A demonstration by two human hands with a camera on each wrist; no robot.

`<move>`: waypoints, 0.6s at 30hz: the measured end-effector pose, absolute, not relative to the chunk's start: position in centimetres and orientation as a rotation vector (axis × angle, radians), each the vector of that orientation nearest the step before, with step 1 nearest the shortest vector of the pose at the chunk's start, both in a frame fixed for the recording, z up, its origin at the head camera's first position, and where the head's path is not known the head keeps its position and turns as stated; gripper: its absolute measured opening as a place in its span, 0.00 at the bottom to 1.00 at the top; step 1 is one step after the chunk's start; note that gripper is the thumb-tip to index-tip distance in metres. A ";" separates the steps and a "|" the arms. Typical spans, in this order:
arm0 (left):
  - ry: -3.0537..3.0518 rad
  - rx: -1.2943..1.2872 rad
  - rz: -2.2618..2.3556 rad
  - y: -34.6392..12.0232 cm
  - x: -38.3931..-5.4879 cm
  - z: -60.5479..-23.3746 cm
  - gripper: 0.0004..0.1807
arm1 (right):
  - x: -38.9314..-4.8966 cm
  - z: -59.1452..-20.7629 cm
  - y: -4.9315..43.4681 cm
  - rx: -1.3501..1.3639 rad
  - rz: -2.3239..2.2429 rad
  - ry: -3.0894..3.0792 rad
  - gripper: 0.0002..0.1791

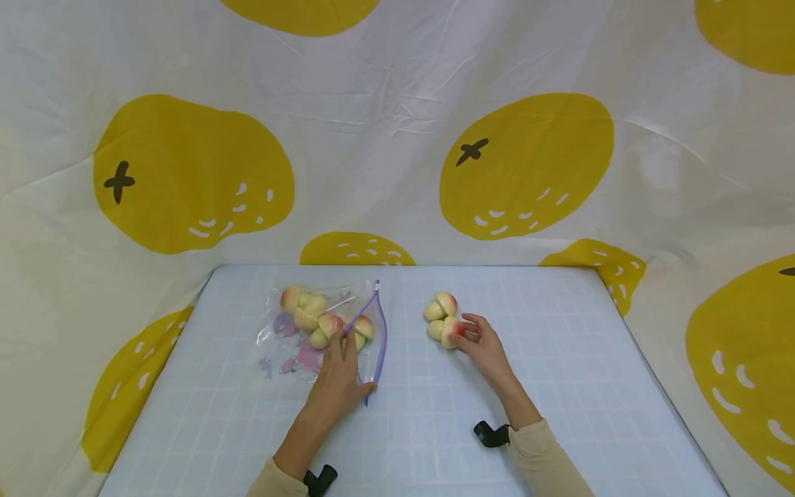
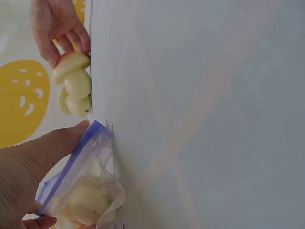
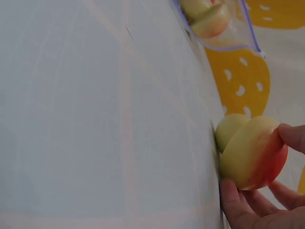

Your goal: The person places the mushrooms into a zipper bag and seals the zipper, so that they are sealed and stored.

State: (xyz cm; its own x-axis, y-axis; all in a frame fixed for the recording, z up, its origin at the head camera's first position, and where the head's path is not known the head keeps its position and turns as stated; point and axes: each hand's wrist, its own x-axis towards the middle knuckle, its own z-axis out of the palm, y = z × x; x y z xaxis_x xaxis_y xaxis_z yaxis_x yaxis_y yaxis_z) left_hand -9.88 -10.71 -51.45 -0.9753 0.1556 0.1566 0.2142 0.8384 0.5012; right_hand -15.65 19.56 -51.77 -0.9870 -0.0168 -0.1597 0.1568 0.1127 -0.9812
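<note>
Head view: near mushroom piece pinched by the cap, clear bag held with its mouth parted

The near mushroom piece is located on the pale surface, right of the bag and apart from it. Its red-tinged cap is gripped between the thumb and fingers of the right hand; whether any lift has been made cannot be told. One lip of the purple zip is held by the left hand, with thumb and fingertips spread wide. Other mushroom pieces are seen inside.

The step in hand is judged to be the taking-up of this piece. The cap should be seized across its broad sides and raised level, so that the far mushroom piece, which appears to touch it, is not dragged. The smooth, rounded cap is judged liable to slip. The lip should be steadied without the contents being pressed.

The piece is laid on its side, its long axis roughly left to right: stem pointed towards the bag, cap towards the right hand.
</note>
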 end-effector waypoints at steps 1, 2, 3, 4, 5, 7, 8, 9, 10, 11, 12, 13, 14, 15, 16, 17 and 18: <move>-2.907 -0.293 -0.815 -10.7 -9.9 -51.4 0.64 | -15.6 -51.6 19.5 0.147 -2.013 2.226 0.37; -2.908 -0.293 -0.817 -10.7 -9.9 -51.4 0.64 | -15.5 -51.5 19.5 0.150 -2.014 2.223 0.37; -2.908 -0.293 -0.820 -10.7 -9.9 -51.4 0.64 | -15.5 -51.5 19.5 0.154 -2.015 2.224 0.37; -2.907 -0.294 -0.820 -10.7 -9.9 -51.4 0.64 | -15.5 -51.6 19.4 0.158 -2.008 2.234 0.37; -2.907 -0.294 -0.818 -10.7 -9.9 -51.4 0.64 | -15.4 -51.8 19.4 0.161 -2.004 2.243 0.36; -2.906 -0.295 -0.812 -10.7 -9.9 -51.4 0.64 | -15.4 -52.1 19.3 0.154 -2.000 2.266 0.36; -2.906 -0.296 -0.808 -10.7 -9.9 -51.4 0.64 | -15.4 -52.2 19.2 0.145 -1.997 2.279 0.35; -2.905 -0.296 -0.805 -10.7 -9.9 -51.4 0.64 | -15.4 -52.3 19.1 0.135 -2.004 2.281 0.35; -2.906 -0.296 -0.802 -10.7 -9.9 -51.4 0.64 | -15.3 -52.3 18.9 0.121 -2.008 2.287 0.35; -2.909 -0.294 -0.802 -10.6 -9.9 -51.4 0.64 | -15.2 -52.3 18.7 0.109 -2.018 2.287 0.35; -2.911 -0.292 -0.804 -10.6 -9.9 -51.3 0.64 | -15.1 -52.2 18.5 0.097 -2.021 2.291 0.34; -2.913 -0.289 -0.805 -10.6 -9.9 -51.4 0.64 | -15.0 -52.1 18.3 0.086 -2.022 2.295 0.34; -2.915 -0.286 -0.809 -10.6 -9.9 -51.4 0.64 | -14.9 -52.0 18.0 0.082 -2.017 2.299 0.34; -2.912 -0.286 -0.810 -10.6 -9.9 -51.4 0.64 | -14.8 -51.9 17.6 0.077 -2.013 2.303 0.34; -2.911 -0.284 -0.810 -10.6 -9.9 -51.4 0.64 | -14.7 -51.8 17.3 0.067 -2.004 2.305 0.34; -2.908 -0.284 -0.808 -10.6 -9.9 -51.4 0.64 | -14.6 -51.7 16.9 0.056 -2.002 2.301 0.34; -2.905 -0.283 -0.804 -10.7 -9.9 -51.5 0.64 | -14.4 -51.5 16.4 0.036 -1.995 2.299 0.34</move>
